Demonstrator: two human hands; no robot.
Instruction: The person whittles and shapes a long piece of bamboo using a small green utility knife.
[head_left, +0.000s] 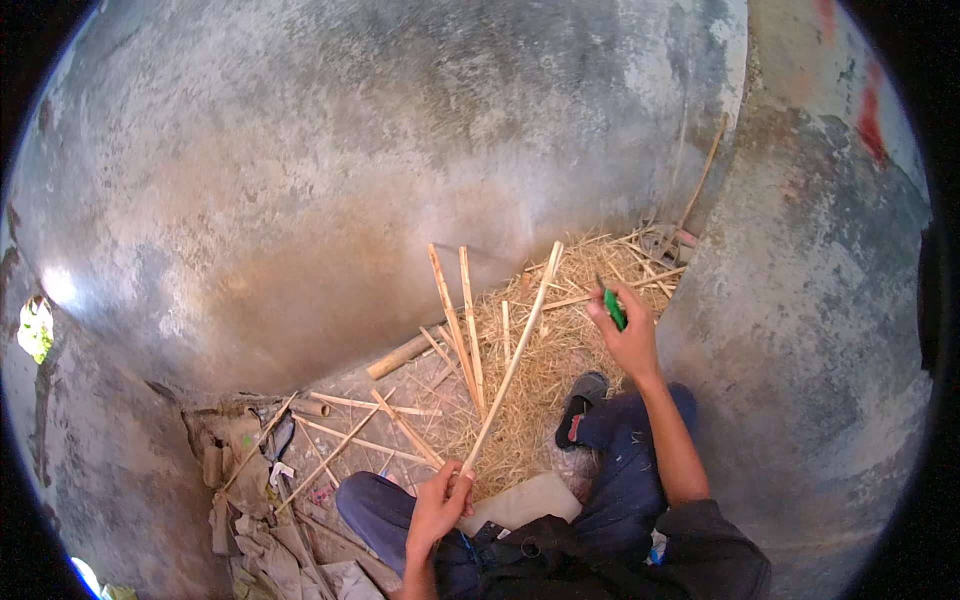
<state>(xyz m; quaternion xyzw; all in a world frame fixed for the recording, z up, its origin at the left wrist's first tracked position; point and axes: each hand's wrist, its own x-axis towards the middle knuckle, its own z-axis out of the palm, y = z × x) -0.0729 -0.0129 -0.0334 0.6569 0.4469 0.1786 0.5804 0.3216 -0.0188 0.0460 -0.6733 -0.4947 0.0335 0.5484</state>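
My left hand [438, 508] is closed around the lower end of a long pale bamboo strip [516, 358], which slants up and away to the right above the floor. In my right hand [632, 345] is a small knife with a green handle [613, 309]; its short dark blade points up, apart from the strip. Beyond the left hand, several split strips [472, 325] stand or lean against the wall. A heap of curly shavings [535, 435] covers the floor between and beyond my legs.
A concrete wall [350, 180] rises ahead, and another [820, 330] is close on my right. A thick bamboo pole [398, 357] lies along the wall's foot. Loose strips [345, 445] cross on the floor at left, near crumpled cloth [275, 555]. My shoe [578, 408] rests among the shavings.
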